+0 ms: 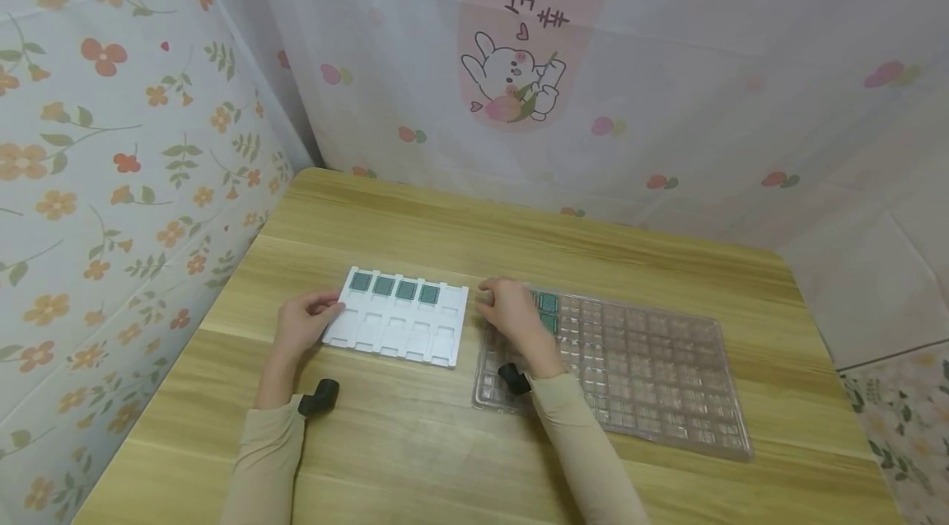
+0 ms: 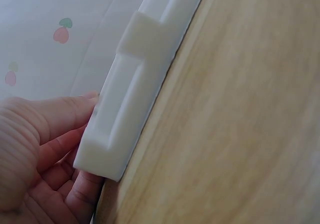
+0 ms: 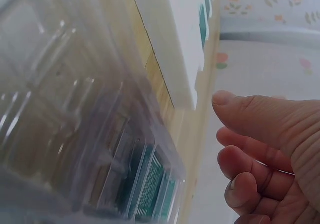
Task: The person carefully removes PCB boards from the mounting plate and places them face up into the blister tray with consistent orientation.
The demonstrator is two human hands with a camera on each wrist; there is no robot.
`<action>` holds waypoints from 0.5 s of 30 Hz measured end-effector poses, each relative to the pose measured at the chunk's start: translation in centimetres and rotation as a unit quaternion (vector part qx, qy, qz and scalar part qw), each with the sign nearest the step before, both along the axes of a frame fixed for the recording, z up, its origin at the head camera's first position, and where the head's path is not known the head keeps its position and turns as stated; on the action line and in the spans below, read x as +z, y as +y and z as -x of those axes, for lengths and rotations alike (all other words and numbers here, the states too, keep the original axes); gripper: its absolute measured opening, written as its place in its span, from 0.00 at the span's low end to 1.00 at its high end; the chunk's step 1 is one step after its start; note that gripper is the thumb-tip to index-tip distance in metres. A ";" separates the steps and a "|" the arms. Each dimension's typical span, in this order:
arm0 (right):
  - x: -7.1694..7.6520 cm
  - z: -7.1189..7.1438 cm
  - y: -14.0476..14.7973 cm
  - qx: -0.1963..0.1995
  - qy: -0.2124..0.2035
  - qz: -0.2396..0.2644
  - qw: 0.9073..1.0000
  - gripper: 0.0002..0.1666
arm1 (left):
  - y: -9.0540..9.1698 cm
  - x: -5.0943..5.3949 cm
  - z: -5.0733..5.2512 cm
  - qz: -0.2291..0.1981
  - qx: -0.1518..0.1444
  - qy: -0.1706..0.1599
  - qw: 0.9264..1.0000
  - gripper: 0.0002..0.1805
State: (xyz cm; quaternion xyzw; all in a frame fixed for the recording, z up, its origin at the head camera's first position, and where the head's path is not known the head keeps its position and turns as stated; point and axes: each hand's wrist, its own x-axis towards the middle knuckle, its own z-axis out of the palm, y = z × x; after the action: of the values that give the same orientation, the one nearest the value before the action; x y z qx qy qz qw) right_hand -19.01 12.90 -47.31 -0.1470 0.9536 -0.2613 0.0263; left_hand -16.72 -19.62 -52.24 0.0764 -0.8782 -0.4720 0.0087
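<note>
A white plastic tray with two rows of pockets lies on the table. Several small green square chips sit along its far row; the near row's pockets hold none. My left hand grips the tray's left end, its thumb on the edge in the left wrist view and fingers beneath. My right hand hovers over the left part of a clear tray. In the right wrist view its thumb and loosely bent fingers stand apart, with nothing seen between them. Green chips lie in the clear tray beside that hand, which partly hides them.
The wooden table carries both trays, with a narrow gap between them. Black wrist camera mounts stick out from both sleeves. A printed cloth hangs behind the table, and a floral curtain hangs at the left.
</note>
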 end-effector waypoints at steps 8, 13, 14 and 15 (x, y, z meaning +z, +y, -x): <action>-0.1 0.4 -0.8 0.012 0.018 -0.008 1.000 0.17 | 0.0 0.0 -0.1 -0.002 0.002 0.000 1.000 0.16; 0.0 0.5 -1.5 0.015 0.002 0.002 1.000 0.18 | 0.0 -0.1 -0.1 0.000 0.002 0.003 1.000 0.16; 0.0 0.6 -1.7 0.016 0.001 0.006 1.000 0.18 | 0.0 -0.2 -0.1 0.000 0.002 0.003 1.000 0.16; 0.0 0.6 -1.8 0.016 -0.001 0.008 1.000 0.18 | 0.0 -0.2 -0.1 -0.002 0.002 0.004 1.000 0.16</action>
State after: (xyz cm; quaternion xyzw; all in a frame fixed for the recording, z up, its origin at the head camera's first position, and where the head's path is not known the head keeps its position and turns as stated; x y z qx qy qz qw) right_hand -19.62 11.06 -47.28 -0.1622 0.9491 -0.2683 0.0300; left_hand -16.65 -19.65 -52.42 0.0767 -0.8771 -0.4739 0.0127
